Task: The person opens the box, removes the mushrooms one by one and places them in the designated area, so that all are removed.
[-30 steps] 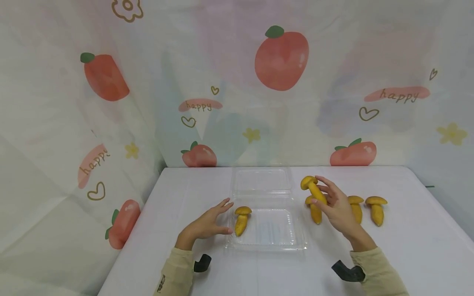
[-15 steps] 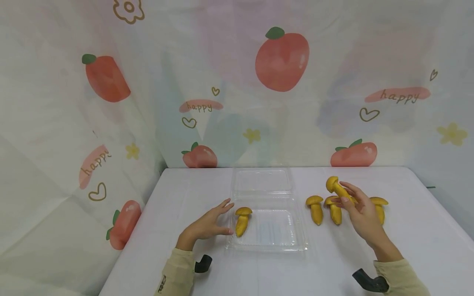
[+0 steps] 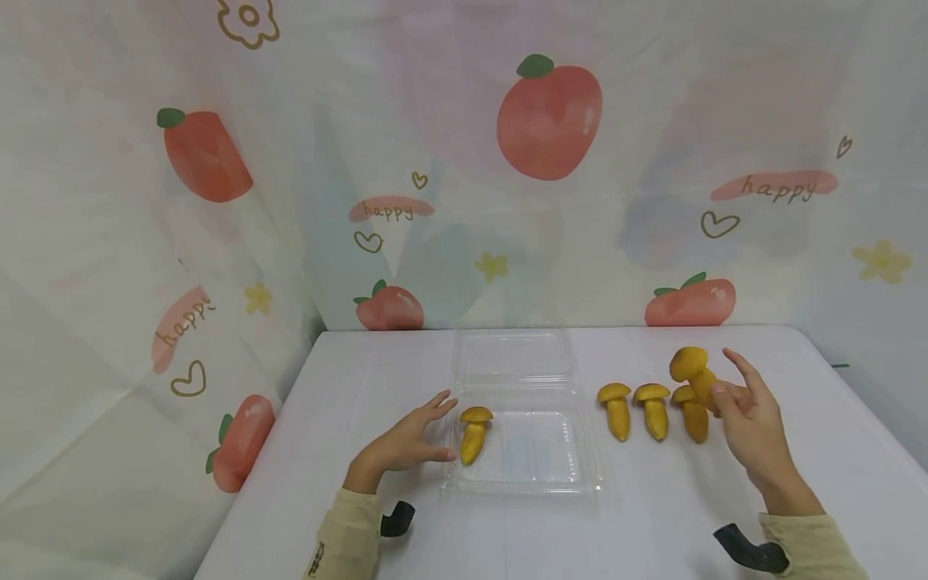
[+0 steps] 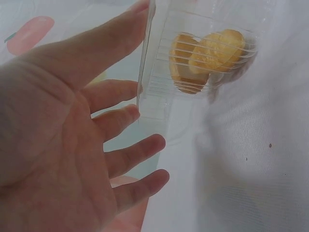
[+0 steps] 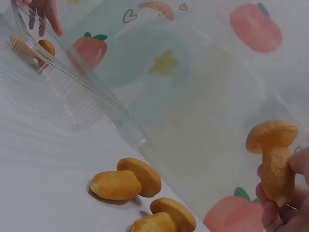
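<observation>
My right hand [image 3: 757,423] holds a yellow-brown mushroom [image 3: 690,366] by its stem, thumb against fingers, cap tipped up and leftward above the table. The right wrist view shows this mushroom [image 5: 277,159] cap up. Behind it, three similar mushrooms [image 3: 652,411] lie in a row on the table. A clear plastic clamshell box [image 3: 522,487] lies with its lid unfolded toward the back. One mushroom [image 3: 474,435] lies at the left inside it. My left hand [image 3: 406,439] is spread at the box's left side, fingers extended at the rim, as the left wrist view shows.
The clear lid [image 3: 515,354] reaches the table's back edge. A printed cloth [image 3: 551,242] hangs behind the white table [image 3: 507,540] and on its left. A dark strap piece [image 3: 750,549] juts from each sleeve.
My right hand has moved to the right with its mushroom, passing over the row, so that the row's left mushrooms show uncovered. My left hand and the box have stayed put.
</observation>
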Demonstrator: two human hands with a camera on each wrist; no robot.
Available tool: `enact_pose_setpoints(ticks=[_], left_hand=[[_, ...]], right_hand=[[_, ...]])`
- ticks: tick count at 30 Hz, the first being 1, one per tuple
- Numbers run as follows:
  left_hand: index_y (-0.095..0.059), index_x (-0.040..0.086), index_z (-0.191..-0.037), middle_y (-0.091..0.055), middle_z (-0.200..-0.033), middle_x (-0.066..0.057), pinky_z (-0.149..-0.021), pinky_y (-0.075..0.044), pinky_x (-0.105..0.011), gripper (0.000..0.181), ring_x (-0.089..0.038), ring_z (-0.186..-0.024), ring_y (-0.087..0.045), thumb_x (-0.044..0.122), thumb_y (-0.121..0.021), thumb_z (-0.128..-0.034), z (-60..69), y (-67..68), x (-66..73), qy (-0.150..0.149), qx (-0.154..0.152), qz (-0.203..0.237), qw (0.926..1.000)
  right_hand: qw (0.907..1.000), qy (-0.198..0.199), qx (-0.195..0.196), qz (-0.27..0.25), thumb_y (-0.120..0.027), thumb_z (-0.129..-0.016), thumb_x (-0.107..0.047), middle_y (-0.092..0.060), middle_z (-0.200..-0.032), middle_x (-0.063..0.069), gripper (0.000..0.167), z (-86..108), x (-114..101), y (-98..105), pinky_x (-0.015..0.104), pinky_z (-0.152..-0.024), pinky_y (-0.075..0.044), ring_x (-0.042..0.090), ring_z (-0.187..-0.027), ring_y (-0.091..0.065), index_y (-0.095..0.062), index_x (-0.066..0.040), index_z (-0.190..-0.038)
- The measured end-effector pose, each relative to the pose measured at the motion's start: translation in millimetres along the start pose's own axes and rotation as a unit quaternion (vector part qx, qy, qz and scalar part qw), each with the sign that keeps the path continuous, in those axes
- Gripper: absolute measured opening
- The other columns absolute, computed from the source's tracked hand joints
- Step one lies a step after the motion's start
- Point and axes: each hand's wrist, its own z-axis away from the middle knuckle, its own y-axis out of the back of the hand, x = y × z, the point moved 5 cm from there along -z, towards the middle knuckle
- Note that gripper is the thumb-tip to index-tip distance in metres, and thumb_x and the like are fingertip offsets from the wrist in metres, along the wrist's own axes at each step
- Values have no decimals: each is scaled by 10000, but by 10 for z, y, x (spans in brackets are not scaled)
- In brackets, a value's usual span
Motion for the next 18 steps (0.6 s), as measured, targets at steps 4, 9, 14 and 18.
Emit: enact_pose_setpoints(ticks=[4,9,14,18], left_hand=[[-335,78,-1584,-176,-1703,-144,-1223,-236,-634,854,-406,-1560,-194,256,-794,-886,2,2,2,-28,-7,-20,10000],[-335,82,-1584,-176,-1703,-143,-1220,-239,-638,855,-407,-1559,-197,264,-793,-886,11,-5,-21,-26,-7,-29,10000],[-330,89,-1587,-170,-1705,-142,-1225,-236,-630,852,-398,-1562,-195,272,-787,-892,9,-11,-25,-63,-33,-67,10000],[-331,87,-1587,-172,-1704,-144,-1227,-239,-624,851,-396,-1561,-201,269,-787,-892,0,-4,-12,-103,-14,-102,9999]], right_hand=[[9998,-147,45,-140,-401,-1090,-164,-507,-1013,-368,604,-16,51,90,82,-613,-479,-113,-797,-524,-179,-347,-1621],[9990,-400,126,181,-352,-1091,-142,-547,-1197,30,614,-39,131,164,-9,-727,-465,-190,-912,-465,-160,-396,-1617],[9976,-604,83,324,-322,-1086,-136,-386,-1393,328,630,-60,229,256,-15,-722,-451,-181,-923,-420,-139,-440,-1606],[9980,-553,31,295,-318,-1087,-135,-324,-1503,322,643,-64,300,323,-12,-718,-459,-201,-933,-408,-99,-447,-1605]])
